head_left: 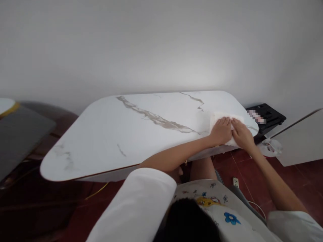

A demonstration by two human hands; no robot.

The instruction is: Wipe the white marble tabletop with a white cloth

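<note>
A white cloth point(215, 118), perhaps a paper tissue, lies spread at the right end of a white marble-patterned table point(106, 134). Both of my hands are on it, side by side and touching. My left hand point(222, 130) reaches across from the left, its fingers bent and closed on the cloth. From the right comes my right hand point(241, 133), its fingers pressed together on the cloth beside the left fingertips. Part of the cloth is hidden beneath the hands.
Behind the table is a plain wall point(151, 43). A black case point(271, 116) and a clear plastic bag point(271, 147) are beyond the right end. A power strip point(235, 182) lies on the red floor. Another table edge point(10, 109) shows at far left.
</note>
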